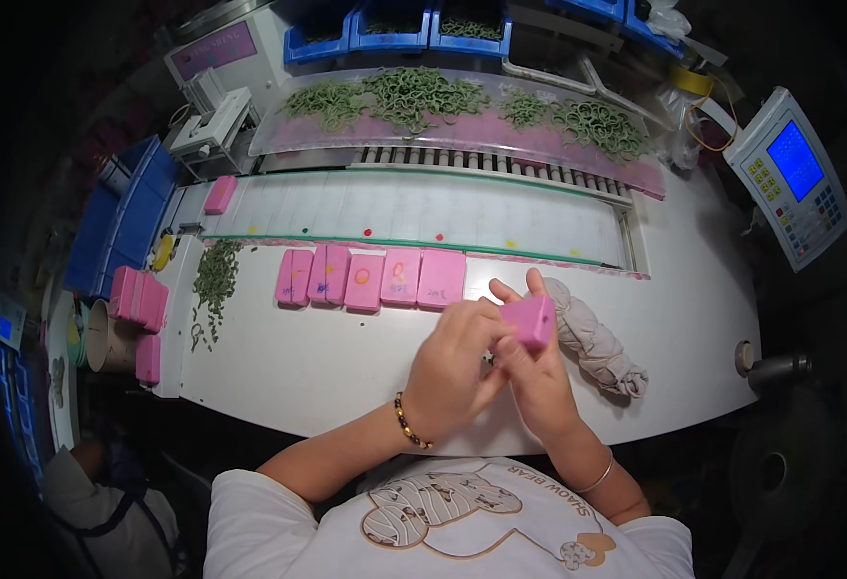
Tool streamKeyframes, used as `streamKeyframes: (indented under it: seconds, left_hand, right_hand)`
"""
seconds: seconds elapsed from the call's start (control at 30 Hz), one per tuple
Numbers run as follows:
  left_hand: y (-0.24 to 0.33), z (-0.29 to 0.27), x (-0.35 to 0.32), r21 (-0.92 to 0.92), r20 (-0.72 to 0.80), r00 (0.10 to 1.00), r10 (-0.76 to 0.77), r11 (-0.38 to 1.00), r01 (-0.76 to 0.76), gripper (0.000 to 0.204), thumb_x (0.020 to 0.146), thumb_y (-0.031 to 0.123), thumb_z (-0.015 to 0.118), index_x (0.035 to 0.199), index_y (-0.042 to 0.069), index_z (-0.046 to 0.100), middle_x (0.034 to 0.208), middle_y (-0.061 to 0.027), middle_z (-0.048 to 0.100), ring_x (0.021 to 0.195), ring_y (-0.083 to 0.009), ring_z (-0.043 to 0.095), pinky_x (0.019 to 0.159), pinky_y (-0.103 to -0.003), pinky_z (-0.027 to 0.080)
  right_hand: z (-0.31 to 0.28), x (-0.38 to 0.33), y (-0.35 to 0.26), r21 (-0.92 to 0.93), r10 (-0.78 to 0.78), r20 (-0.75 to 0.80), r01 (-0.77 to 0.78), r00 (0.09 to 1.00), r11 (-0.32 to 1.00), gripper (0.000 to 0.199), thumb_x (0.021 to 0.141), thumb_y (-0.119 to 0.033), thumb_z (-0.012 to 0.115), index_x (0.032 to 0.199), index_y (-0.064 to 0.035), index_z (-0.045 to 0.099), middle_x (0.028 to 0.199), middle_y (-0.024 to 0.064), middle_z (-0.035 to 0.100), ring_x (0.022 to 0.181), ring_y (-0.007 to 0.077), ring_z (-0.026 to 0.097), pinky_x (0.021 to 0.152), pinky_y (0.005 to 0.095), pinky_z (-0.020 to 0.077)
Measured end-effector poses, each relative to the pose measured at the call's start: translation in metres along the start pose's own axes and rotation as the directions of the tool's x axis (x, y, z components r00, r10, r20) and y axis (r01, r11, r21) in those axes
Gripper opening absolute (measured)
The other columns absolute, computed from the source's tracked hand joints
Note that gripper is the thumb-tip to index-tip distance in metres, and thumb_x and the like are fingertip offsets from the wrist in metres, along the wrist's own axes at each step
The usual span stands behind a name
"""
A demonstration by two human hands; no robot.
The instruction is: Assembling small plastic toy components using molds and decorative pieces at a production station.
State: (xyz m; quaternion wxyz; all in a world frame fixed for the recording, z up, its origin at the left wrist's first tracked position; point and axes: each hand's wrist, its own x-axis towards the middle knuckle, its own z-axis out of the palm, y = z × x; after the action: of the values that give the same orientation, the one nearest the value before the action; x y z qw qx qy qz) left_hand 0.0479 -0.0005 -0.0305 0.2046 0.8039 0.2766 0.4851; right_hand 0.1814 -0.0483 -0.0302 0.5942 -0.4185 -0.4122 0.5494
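Note:
Both hands are together above the front of the white table, around a pink rectangular block (pixel 530 321). My right hand (pixel 543 394) supports it from the right with the thumb against its near side; two of its fingertips stick up behind the block. My left hand (pixel 450 362) has its fingers curled in at the block's left end, which they partly cover. Just beyond the hands, several similar pink blocks (pixel 364 282) stand in a row, some with coloured or pen marks. A rolled whitish cloth (pixel 597 343) lies right of my right hand.
Small green pieces (pixel 216 285) are heaped on the left. Behind the block row runs a white conveyor belt (pixel 327 207) carrying one pink block (pixel 220 195). Green rings (pixel 423 99) lie on a clear tray farther back. A control panel (pixel 792 179) stands right; stacked pink blocks (pixel 138 297) stand left.

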Motion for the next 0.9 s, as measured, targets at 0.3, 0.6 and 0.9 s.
streamKeyframes:
  seconds: [0.3, 0.6, 0.9]
  left_hand:
    - [0.001, -0.018, 0.008, -0.574, 0.661, 0.643, -0.386, 0.293, 0.765, 0.038, 0.104, 0.036, 0.049, 0.096, 0.001, 0.062, 0.085, -0.0027, 0.061, 0.077, -0.0115, 0.06, 0.073, -0.025, 0.051]
    - [0.008, -0.005, -0.002, -0.648, 0.614, 0.715, -0.333, 0.304, 0.698, 0.025, 0.103, 0.022, 0.05, 0.092, 0.001, 0.058, 0.088, -0.0011, 0.058, 0.085, -0.0079, 0.054, 0.076, -0.026, 0.046]
    - [-0.043, -0.038, 0.015, 0.144, 0.259, 0.905, -0.337, 0.94, 0.309, 0.02, 0.094, 0.016, 0.057, 0.085, -0.001, 0.062, 0.089, -0.0115, 0.057, 0.086, -0.0263, 0.053, 0.082, -0.038, 0.043]
  right_hand:
    - [-0.015, 0.003, -0.01, -0.546, -0.267, 0.322, 0.409, 0.908, 0.731, 0.088, 0.084, -0.024, 0.074, 0.153, -0.0008, 0.024, 0.145, 0.0166, 0.047, 0.123, 0.0186, 0.051, 0.1, 0.0338, 0.0442]
    - [-0.017, 0.004, -0.007, 0.076, -0.095, 0.037, 0.092, 0.995, 0.993, 0.062, 0.099, -0.039, 0.056, 0.143, 0.0011, 0.041, 0.134, 0.0171, 0.056, 0.102, 0.0204, 0.063, 0.088, 0.034, 0.0528]
    - [-0.032, 0.02, -0.026, 0.423, 0.161, -0.169, -0.076, 0.972, 0.903, 0.062, 0.104, -0.046, 0.037, 0.143, 0.0019, 0.037, 0.127, 0.0152, 0.053, 0.112, 0.0248, 0.057, 0.102, 0.0445, 0.0486]
